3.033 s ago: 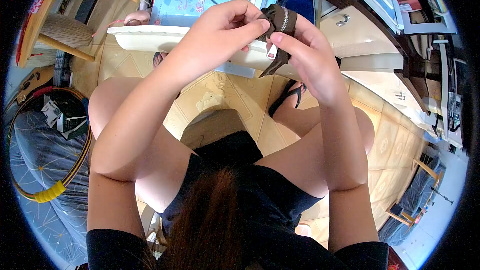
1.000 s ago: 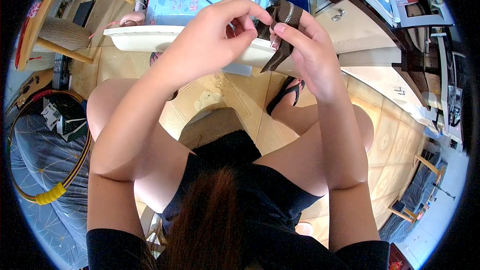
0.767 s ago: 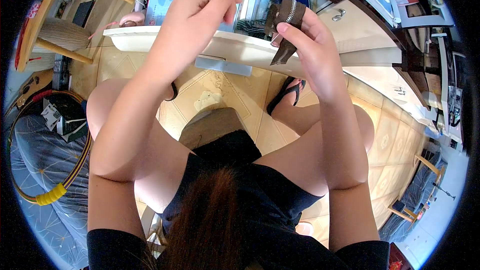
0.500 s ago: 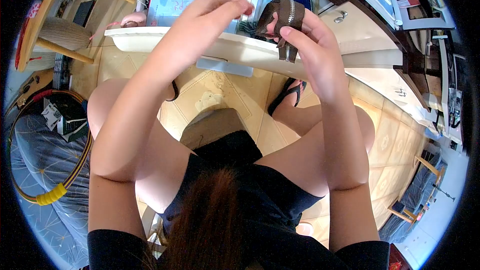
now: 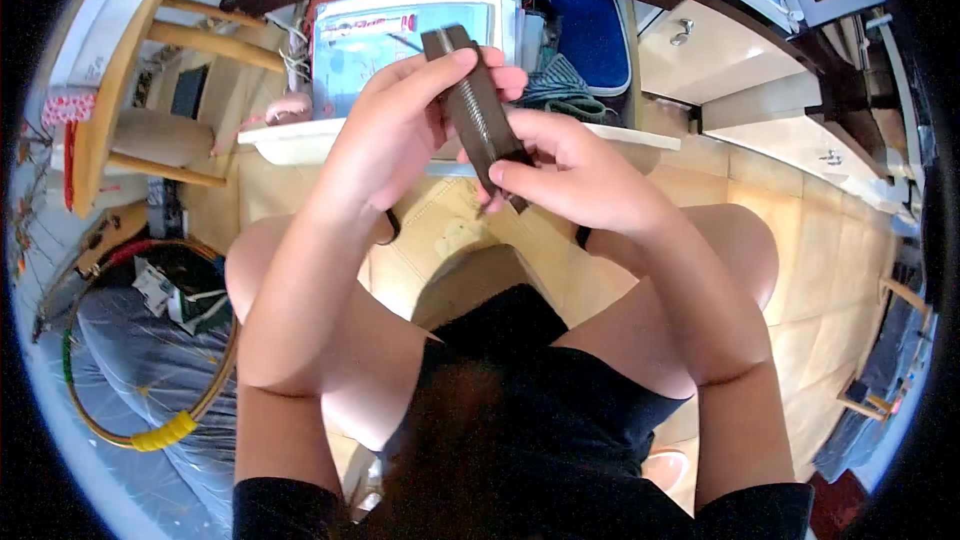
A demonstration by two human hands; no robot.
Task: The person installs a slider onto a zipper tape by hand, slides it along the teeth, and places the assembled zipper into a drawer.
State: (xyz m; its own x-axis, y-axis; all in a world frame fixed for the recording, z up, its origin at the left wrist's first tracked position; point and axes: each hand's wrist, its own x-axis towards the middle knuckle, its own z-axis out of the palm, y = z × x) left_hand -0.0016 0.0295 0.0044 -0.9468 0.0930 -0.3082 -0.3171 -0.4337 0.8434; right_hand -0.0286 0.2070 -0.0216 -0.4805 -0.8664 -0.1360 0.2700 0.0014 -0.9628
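Observation:
A dark brown zipper with a line of metal teeth is stretched at a slant between my two hands, above the open drawer's front edge. My left hand pinches its upper part, thumb on top and fingers behind. Lower down, my right hand grips the other end, its thumb pressed on the dark tape. Some of the zipper tape hangs below the right thumb. Part of the zipper is hidden behind my fingers.
Beyond my hands an open drawer holds a light-blue plastic case, a dark blue pouch and a striped cloth. A wooden stool stands at the left, with a hoop below it. White cabinet doors are at the right.
My left hand has come over from empty and taken hold of the zipper. My right hand has moved down and left, and the folded zipper is now drawn out straighter.

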